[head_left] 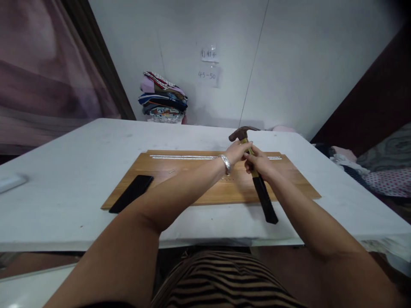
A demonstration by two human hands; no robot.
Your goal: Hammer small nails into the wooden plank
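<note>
A claw hammer [261, 194] with a dark head, yellow neck and black grip lies slanted over a wooden board [192, 175] on the white table [80, 184]. My right hand [258, 161] is closed around the hammer's neck just below the head. My left hand [236, 150], with a silver bracelet at the wrist, reaches across and its fingers pinch at the same spot on the neck, touching the right hand's fingers. The hammer head points up and left, beyond the board's far edge.
A black phone [131, 193] lies on the board's left end. Strips of nails [183, 157] run along the board's far edge. A pile of folded clothes [163, 99] stands against the wall. A white object [11, 182] lies at the table's left edge.
</note>
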